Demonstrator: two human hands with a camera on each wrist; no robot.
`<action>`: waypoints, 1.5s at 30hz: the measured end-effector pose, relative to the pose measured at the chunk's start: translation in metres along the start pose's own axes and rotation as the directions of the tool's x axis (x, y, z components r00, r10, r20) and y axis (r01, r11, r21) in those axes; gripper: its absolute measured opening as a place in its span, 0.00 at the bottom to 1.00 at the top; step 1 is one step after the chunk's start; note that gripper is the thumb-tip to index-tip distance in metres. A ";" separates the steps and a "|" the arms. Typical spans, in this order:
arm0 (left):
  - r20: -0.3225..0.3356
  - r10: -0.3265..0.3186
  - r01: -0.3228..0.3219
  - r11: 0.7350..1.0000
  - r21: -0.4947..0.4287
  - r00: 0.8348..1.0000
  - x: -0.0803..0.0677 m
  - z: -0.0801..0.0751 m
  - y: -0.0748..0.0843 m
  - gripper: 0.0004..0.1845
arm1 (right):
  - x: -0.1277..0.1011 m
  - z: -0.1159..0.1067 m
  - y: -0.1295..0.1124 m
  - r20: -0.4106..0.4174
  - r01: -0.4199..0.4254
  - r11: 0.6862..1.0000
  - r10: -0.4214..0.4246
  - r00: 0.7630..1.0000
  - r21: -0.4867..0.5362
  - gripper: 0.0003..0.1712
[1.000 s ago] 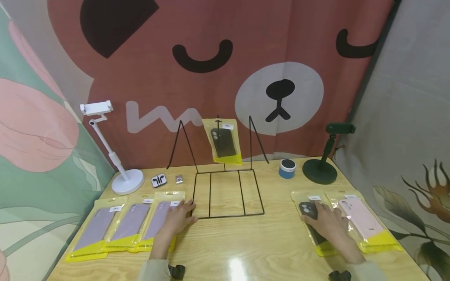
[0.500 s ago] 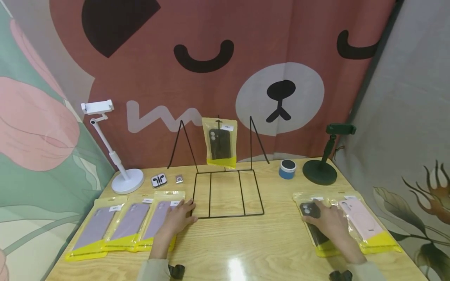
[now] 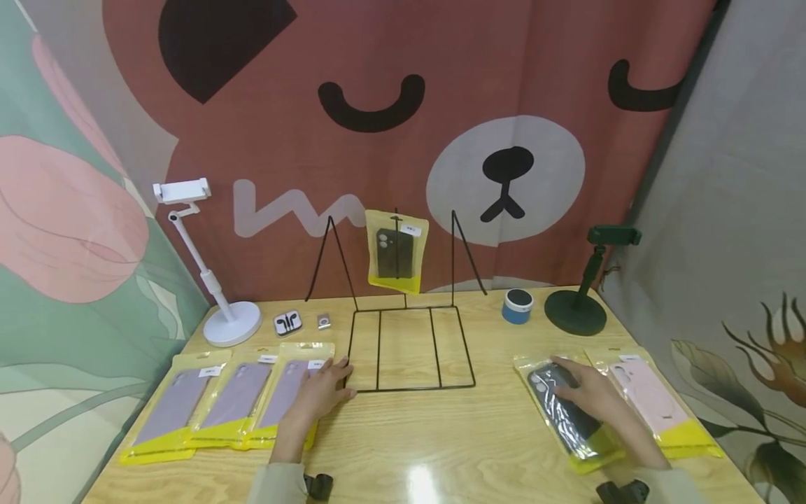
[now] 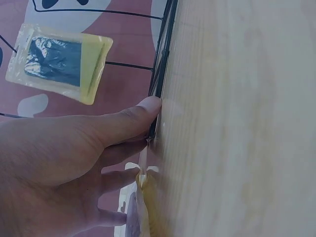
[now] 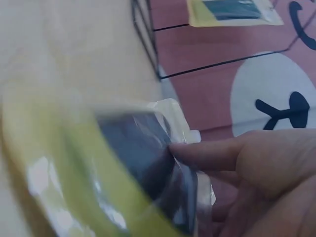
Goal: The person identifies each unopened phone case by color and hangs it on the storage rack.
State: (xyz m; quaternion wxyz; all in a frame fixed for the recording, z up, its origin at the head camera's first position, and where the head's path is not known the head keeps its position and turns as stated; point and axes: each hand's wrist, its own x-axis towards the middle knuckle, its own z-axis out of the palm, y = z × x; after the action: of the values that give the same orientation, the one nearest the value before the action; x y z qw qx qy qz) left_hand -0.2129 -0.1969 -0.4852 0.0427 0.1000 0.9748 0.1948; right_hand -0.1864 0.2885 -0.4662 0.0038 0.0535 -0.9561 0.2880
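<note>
On the right half of the pale wooden worktop (image 3: 441,434), the right hand (image 3: 592,395) grips a black phone case sealed in a clear, yellow-edged plastic bag (image 3: 567,413): in the right wrist view the thumb presses one face of the bag near its upper end, with the other fingers (image 5: 232,217) behind it. The bag lies tilted, its yellow bottom edge toward the near worktop edge. Just beside it on the right lies a pink phone case in a matching yellow-edged bag (image 3: 655,406).

On the left half, the left hand (image 3: 317,395) rests flat with straight, relaxed fingers on the rightmost of three lilac phone cases in yellow-edged bags (image 3: 220,406), which lie side by side. The thumb tip touches the near left corner of the black wire display rack (image 3: 409,346).

On the rack's central upright hangs a second black phone case in a yellow-edged bag (image 3: 397,252). Behind the lilac cases stand a white phone holder with a round base (image 3: 229,325), a small white earphone box (image 3: 286,323) and a small grey square item (image 3: 324,321). At the far right stand a blue cylindrical speaker (image 3: 518,306) and a dark green phone holder (image 3: 576,311).
</note>
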 end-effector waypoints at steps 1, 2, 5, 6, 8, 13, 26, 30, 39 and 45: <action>0.000 -0.001 0.001 1.000 -0.002 1.000 0.000 0.000 0.000 0.29 | 0.000 -0.003 -0.002 0.017 -0.015 0.999 0.014 1.000 0.033 0.33; 0.002 -0.003 0.003 1.000 -0.004 1.000 0.000 0.000 0.000 0.29 | -0.001 -0.006 -0.005 0.031 -0.032 0.998 0.030 0.999 0.059 0.32; 0.001 -0.007 0.007 1.000 -0.007 1.000 0.000 -0.001 0.000 0.29 | -0.002 -0.012 -0.013 0.057 -0.071 0.991 0.065 0.996 0.113 0.31; 0.000 -0.003 0.003 1.000 -0.002 1.000 0.000 -0.001 0.000 0.29 | -0.003 -0.013 -0.016 0.058 -0.065 0.990 0.058 0.997 0.128 0.31; 0.000 -0.005 0.005 1.000 -0.005 1.000 0.000 -0.001 0.000 0.29 | -0.005 -0.013 -0.025 0.055 -0.049 0.979 0.039 0.998 0.199 0.32; 0.001 -0.001 0.001 1.000 -0.006 1.000 -0.001 -0.001 0.000 0.29 | -0.008 -0.010 -0.057 -0.017 0.022 0.921 -0.017 1.000 0.390 0.38; 0.001 0.009 -0.009 1.000 -0.009 1.000 -0.002 -0.001 -0.001 0.29 | -0.012 -0.003 -0.148 -0.198 0.306 0.723 -0.233 0.952 0.620 0.26; -0.005 0.022 -0.022 1.000 0.001 1.000 -0.002 -0.002 -0.001 0.28 | -0.012 -0.003 -0.173 -0.235 0.390 0.650 -0.315 0.919 0.653 0.25; -0.013 0.017 -0.017 1.000 0.004 1.000 -0.003 -0.006 -0.002 0.28 | 0.012 0.009 -0.217 -0.376 0.522 0.642 -0.364 0.852 0.562 0.20; -0.011 0.029 -0.029 1.000 -0.001 1.000 -0.001 -0.003 -0.001 0.29 | 0.013 0.012 -0.239 -0.392 0.516 0.659 -0.343 0.854 0.547 0.19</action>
State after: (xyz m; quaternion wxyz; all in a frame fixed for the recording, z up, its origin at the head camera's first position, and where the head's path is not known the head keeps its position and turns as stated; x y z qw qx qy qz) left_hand -0.2122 -0.1992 -0.4827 0.0347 0.1129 0.9734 0.1964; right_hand -0.1740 0.0826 -0.3444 0.1767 0.2402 -0.7517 0.5882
